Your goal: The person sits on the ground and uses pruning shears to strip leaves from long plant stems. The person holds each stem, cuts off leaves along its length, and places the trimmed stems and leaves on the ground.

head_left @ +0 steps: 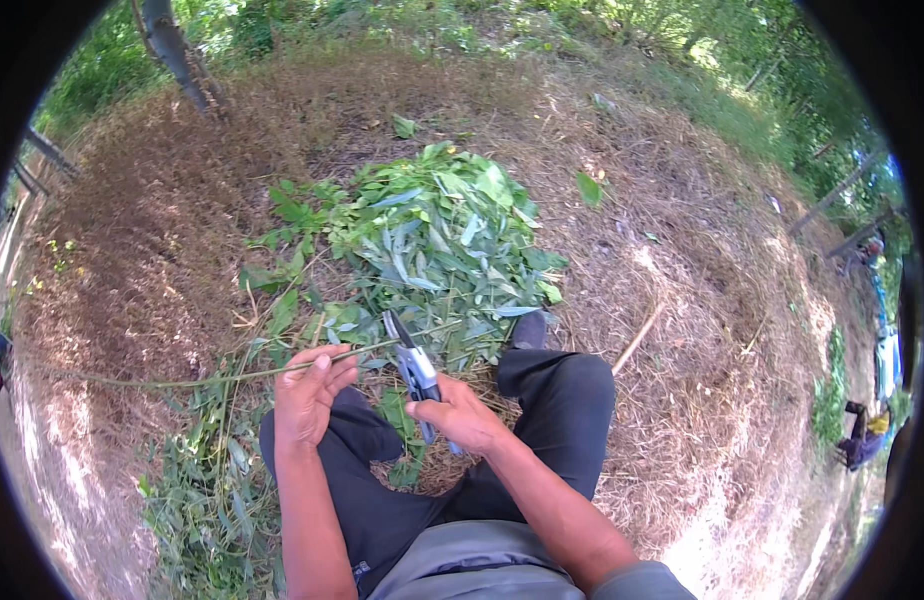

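Observation:
My left hand (pixel 312 390) pinches a long thin green stem (pixel 229 377) between thumb and fingers. The stem runs far out to the left and its short end points right. In my right hand (pixel 458 412) is a pair of pruning shears (pixel 415 367) with pale metal and dark handles. Its blades point up and away from me, and the stem crosses at them. Whether the blades touch the stem I cannot tell. Just beyond the shears lies a heap of cut green leaves (pixel 439 240) on the ground.
Leafy branches (pixel 214 510) lie by my left leg. A bare stick (pixel 638 337) rests right of my right knee (pixel 574 390). Dry grass (pixel 702 375) covers the ground. A tree trunk (pixel 175 52) stands at far left; a person (pixel 867 435) is at far right.

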{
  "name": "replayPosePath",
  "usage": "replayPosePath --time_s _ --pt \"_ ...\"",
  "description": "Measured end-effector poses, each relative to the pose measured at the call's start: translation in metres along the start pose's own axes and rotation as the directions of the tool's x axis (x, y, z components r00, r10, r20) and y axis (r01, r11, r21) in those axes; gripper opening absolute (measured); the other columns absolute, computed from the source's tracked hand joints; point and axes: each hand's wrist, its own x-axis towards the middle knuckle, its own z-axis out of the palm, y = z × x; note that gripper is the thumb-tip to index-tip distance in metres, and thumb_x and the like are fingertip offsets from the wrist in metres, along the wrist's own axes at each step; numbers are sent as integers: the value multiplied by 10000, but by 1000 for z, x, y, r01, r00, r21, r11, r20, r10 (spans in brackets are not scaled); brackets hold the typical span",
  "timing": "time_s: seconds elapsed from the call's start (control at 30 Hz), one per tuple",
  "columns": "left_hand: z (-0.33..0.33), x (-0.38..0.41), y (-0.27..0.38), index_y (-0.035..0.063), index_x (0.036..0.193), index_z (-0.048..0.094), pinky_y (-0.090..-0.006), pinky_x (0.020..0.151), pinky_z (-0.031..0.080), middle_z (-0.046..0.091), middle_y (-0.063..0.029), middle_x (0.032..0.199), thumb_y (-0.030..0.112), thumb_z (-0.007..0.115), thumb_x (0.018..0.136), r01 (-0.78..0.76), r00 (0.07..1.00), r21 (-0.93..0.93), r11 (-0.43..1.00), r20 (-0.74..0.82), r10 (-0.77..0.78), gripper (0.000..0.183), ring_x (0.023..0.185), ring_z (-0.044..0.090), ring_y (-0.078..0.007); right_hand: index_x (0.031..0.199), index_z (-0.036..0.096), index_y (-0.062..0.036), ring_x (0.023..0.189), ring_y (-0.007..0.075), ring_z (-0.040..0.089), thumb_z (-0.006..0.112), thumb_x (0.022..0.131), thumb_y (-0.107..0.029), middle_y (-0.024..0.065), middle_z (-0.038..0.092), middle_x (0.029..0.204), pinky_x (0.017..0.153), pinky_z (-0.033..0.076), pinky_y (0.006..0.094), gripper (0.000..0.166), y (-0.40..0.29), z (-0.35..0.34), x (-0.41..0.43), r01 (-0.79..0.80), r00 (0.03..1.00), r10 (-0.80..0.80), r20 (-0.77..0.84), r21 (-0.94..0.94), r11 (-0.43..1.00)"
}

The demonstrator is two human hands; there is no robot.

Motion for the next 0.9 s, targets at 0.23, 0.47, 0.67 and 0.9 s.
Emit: replayPosePath --time_s 0.23,0.47,0.67,0.9 --pt "-1 4 -3 -37 1082 611 -373 812 594 670 -195 1073 142 568 976 -35 999 32 999 -13 35 212 959 693 -277 867 488 -3 630 133 498 632 842 -236 46 514 684 577 413 320 275 8 -10 2 -33 996 34 -80 21 999" --pt "-7 9 -5 -34 1107 585 -373 801 597 668 -188 1069 170 539 999 -28 998 45 999 -59 30 236 955 693 -271 921 488 36 664 250 570 636 853 -236 143 562 702 626 454 398 318 20 -29 16 -54 979 5 -205 -234 971" --pt "-6 12 -2 -44 1118 575 -361 809 598 665 -185 1071 177 548 997 -70 988 -7 998 -139 69 253 963 690 -265 898 482 35 661 266 563 629 841 -243 149 558 701 634 454 409 320 37 -42 17 -40 976 -12 -220 -228 973" --pt "-5 13 -4 -50 1143 563 -360 827 595 649 -186 1102 159 551 993 -111 985 -15 994 -132 108 258 988 679 -263 1009 565 29 753 138 537 649 833 -234 61 583 812 671 449 316 327 20 -24 -2 -88 996 89 -14 13 996"
